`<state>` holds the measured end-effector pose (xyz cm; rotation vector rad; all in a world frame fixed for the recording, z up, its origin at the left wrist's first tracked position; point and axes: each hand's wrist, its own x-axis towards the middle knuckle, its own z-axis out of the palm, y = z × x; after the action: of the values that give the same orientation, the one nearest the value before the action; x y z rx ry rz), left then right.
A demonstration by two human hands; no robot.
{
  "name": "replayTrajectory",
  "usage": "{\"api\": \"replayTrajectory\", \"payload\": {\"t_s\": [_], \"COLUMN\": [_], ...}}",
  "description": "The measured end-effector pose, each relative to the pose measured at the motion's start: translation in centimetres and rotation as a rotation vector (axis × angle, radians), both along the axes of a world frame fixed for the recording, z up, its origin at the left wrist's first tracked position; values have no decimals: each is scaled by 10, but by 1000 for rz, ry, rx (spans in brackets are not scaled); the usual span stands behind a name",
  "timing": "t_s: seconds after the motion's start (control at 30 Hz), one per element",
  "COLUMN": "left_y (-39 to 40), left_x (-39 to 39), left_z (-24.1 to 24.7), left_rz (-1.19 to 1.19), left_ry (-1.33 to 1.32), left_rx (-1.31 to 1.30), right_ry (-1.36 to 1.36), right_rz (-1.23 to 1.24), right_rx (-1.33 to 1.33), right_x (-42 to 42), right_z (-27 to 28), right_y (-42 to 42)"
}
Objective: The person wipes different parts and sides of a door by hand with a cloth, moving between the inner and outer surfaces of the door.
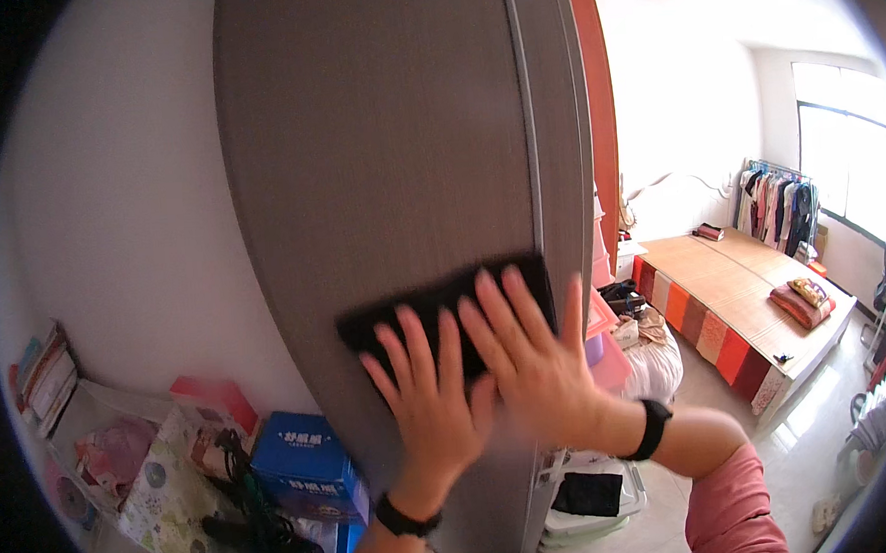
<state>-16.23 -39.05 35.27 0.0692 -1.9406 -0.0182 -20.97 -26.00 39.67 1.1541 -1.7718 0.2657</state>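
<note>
Both hands lie side by side, palms down, on a folded black cloth [499, 281] spread against a dark wood-grain cabinet panel [376, 145]. My left hand [434, 397] covers the cloth's left and lower part, fingers apart. My right hand [530, 354] presses its right part, with the thumb and fingers spread and one finger reaching past the cloth's right edge. Black bands circle both wrists. Much of the cloth is hidden under the hands. Another folded black cloth [590, 494] rests on a lidded plastic storage box [631, 496] at the lower right.
At lower left stand a blue box [302, 449], a red box [213, 401] and a flower-patterned container [172, 486]. Right of the cabinet are pink drawers [603, 321], a bed [728, 276] with folded items, and a clothes rack [777, 203] by the window.
</note>
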Motion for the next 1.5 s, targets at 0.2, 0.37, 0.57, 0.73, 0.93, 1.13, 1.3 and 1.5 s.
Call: {"api": "replayTrajectory", "payload": {"t_s": [0.2, 0.37, 0.57, 0.73, 0.93, 1.13, 1.3, 1.5], "left_y": [-38, -37, -28, -76, -90, -60, -86, -109], "left_x": [-2, 9, 30, 30, 22, 32, 33, 16], "left_z": [131, 82, 3, 106, 102, -22, 39, 122], "left_rz": [-60, -37, -171, -92, -31, -85, -250, -208], "left_ry": [223, 162, 112, 209, 272, 223, 292, 535], "left_rx": [-153, -97, 15, -148, -144, 93, 97, -57], "right_ry": [318, 215, -18, 220, 192, 16, 103, 289], "right_rz": [-75, -8, -154, -27, 26, 36, 18, 76], "right_rx": [-259, -235, 79, -314, -323, -132, -212, -325], "right_x": [1, 11, 40, 29, 22, 44, 47, 33], "right_z": [106, 60, -7, 69, 64, -32, 23, 90], "right_y": [-44, -48, -47, -97, -109, -87, -103, -130]}}
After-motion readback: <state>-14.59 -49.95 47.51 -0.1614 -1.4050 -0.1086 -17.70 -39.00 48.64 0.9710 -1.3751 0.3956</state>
